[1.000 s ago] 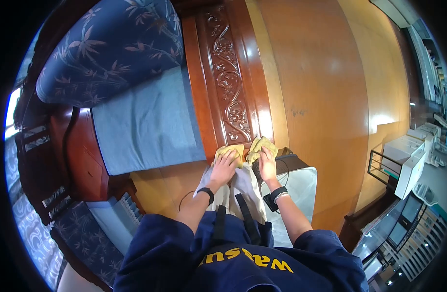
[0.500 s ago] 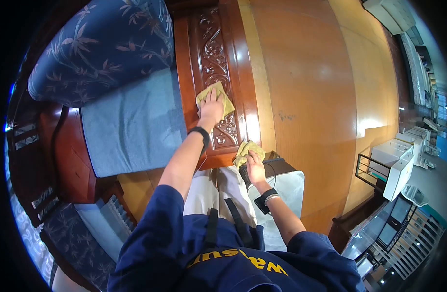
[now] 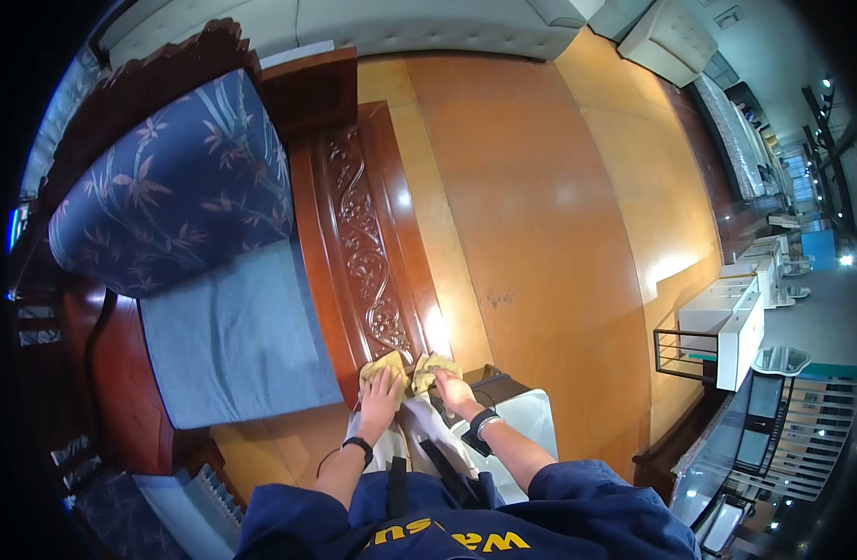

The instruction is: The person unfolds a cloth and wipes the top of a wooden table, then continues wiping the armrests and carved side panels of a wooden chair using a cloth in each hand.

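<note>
My left hand (image 3: 382,396) presses a yellow cloth (image 3: 383,366) against the near end of a carved, glossy reddish-brown wooden panel (image 3: 361,245). Its fingers lie over the cloth, which bunches beneath them. Close beside it, at the panel's near right corner, my right hand (image 3: 456,388) grips a second yellow cloth (image 3: 431,367), crumpled around the fingers. Raised scrolls run along the middle of the panel. A light blue seat cushion (image 3: 232,327) adjoins its left side, with a dark blue leaf-patterned cushion (image 3: 186,187) behind.
A brown floor (image 3: 531,205) stretches to the right of the panel. By my right forearm stands a pale-topped stool-like piece (image 3: 531,425). Light tufted sofas (image 3: 400,26) line the far side, and a white cabinet (image 3: 741,336) stands at the right.
My left hand has drawn its cloth back along the carving toward my body, ending next to the right hand. The right hand still holds its cloth at the corner. My view has shifted.
</note>
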Action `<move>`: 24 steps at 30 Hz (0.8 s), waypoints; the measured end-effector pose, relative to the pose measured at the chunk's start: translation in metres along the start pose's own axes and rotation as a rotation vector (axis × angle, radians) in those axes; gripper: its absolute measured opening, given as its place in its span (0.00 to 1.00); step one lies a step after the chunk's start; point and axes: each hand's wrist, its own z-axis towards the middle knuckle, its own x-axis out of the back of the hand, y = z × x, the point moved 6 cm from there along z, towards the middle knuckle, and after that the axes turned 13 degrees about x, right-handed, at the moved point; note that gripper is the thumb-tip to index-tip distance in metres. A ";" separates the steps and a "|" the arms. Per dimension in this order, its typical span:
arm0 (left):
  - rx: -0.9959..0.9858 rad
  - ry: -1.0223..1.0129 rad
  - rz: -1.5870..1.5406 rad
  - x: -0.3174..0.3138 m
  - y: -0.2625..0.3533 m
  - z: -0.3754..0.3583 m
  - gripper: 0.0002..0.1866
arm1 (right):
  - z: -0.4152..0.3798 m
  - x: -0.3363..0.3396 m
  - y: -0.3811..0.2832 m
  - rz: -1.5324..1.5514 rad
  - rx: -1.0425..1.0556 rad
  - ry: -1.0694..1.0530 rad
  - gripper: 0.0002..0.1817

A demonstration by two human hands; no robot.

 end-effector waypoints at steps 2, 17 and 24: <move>-0.035 -0.013 0.013 0.000 -0.007 0.007 0.28 | 0.002 0.004 0.005 0.090 -0.096 -0.083 0.19; 0.249 -0.070 0.079 0.046 -0.035 0.190 0.31 | 0.014 0.007 0.014 0.179 -0.126 0.042 0.19; 0.269 0.020 -0.031 0.030 -0.042 0.161 0.33 | 0.015 0.002 0.015 0.001 -0.236 -0.073 0.18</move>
